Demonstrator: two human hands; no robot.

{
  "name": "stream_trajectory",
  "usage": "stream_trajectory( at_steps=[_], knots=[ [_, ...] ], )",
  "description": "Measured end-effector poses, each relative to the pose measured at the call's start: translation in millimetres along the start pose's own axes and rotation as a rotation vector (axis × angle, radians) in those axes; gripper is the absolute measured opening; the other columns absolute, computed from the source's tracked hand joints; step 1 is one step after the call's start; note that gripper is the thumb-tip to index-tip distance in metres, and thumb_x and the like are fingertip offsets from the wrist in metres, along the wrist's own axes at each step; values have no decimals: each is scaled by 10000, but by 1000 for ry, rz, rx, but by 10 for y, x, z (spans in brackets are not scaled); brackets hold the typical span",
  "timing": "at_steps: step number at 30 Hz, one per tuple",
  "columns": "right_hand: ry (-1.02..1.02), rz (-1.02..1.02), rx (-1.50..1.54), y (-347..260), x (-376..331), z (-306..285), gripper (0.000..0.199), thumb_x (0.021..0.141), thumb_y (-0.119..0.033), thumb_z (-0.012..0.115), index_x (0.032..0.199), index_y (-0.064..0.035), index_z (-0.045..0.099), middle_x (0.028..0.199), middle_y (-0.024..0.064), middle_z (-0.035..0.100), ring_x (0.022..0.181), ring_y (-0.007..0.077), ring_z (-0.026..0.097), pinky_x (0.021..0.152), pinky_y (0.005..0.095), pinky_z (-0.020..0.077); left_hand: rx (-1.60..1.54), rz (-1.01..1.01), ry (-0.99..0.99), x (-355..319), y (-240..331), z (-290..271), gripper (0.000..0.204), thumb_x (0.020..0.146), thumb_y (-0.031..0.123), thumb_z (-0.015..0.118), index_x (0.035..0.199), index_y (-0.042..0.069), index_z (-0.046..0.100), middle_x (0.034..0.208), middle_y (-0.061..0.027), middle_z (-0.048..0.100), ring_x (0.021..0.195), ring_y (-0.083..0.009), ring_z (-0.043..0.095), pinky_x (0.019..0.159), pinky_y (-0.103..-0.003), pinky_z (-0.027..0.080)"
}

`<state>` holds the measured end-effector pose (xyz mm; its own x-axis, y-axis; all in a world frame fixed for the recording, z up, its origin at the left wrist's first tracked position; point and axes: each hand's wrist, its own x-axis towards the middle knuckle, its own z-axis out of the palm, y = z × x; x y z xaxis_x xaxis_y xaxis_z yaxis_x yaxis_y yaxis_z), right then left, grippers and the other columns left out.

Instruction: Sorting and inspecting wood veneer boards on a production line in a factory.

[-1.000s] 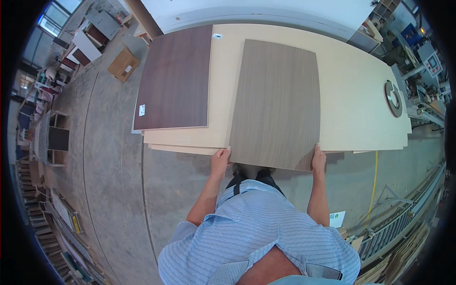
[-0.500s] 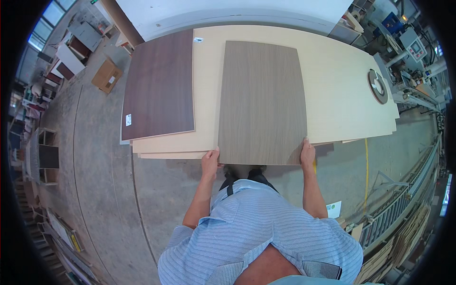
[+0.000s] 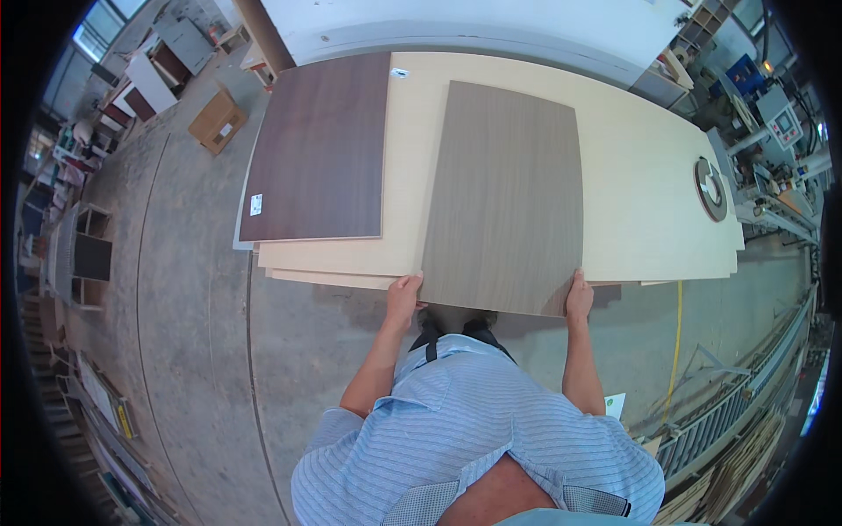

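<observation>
A grey-brown wood-grain panel (image 3: pixel 506 197) lies over a stack of large cream boards (image 3: pixel 649 184), its near end jutting past their front edge. My left hand (image 3: pixel 404 296) grips the panel's near left corner, fingers curled underneath. At the near right corner my right hand (image 3: pixel 579 296) is closed on the same panel, thumb on the edge. To the left, a dark brown panel (image 3: pixel 320 149) with a small white label rests on the cream boards, apart from both hands.
A roll of edge banding (image 3: pixel 710 188) sits at the stack's right end. A white wall (image 3: pixel 474 35) stands behind. On the floor at left is a cardboard box (image 3: pixel 217 121). Machinery with a control panel (image 3: pixel 783 127) stands far right, and a roller conveyor (image 3: pixel 702 438) lies at lower right.
The whole view has shifted, with the stack and panels appearing farther right. The grey-brown panel looks slightly turned, its near right corner now lower. Both hands keep their hold.
</observation>
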<state>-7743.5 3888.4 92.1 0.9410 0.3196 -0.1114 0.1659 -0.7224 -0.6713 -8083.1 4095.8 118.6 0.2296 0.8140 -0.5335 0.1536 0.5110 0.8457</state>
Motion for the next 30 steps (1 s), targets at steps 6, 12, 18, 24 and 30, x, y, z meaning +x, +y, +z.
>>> stream_trajectory(
  at_steps=[6,12,18,24,30],
  knots=[
    [-26,46,-9,130,112,40,673,982,-494,397,948,127,652,863,297,663,820,382,627,795,467,447,-42,-27,-59,52,-85,-19,318,917,340,584,867,32,646,694,-22,573,589,-121,574,517,-280,515],
    [-72,-6,25,148,173,71,680,975,-503,404,1007,132,645,905,293,671,854,355,633,810,442,455,-47,-36,-35,84,-172,-31,278,907,311,586,863,43,642,705,-10,550,612,-113,566,535,-284,523],
    [-44,-23,1,251,249,38,620,1001,-422,347,1048,128,631,962,330,652,947,461,622,849,486,444,-47,-4,-56,67,-165,56,289,901,313,604,887,28,647,731,-23,570,607,-129,585,536,-291,522],
    [-69,-29,5,301,312,73,694,994,-481,342,1014,146,637,946,345,651,924,451,633,835,487,458,-80,-10,-72,2,-160,18,308,886,300,637,919,-6,645,747,-46,599,557,-138,597,495,-285,493],
    [-33,-13,3,233,278,57,727,984,-510,355,995,163,630,914,341,655,907,442,636,827,481,462,-14,21,-83,31,-210,-7,326,873,298,657,940,-22,656,735,-66,608,500,-143,583,464,-286,473]
  ],
)
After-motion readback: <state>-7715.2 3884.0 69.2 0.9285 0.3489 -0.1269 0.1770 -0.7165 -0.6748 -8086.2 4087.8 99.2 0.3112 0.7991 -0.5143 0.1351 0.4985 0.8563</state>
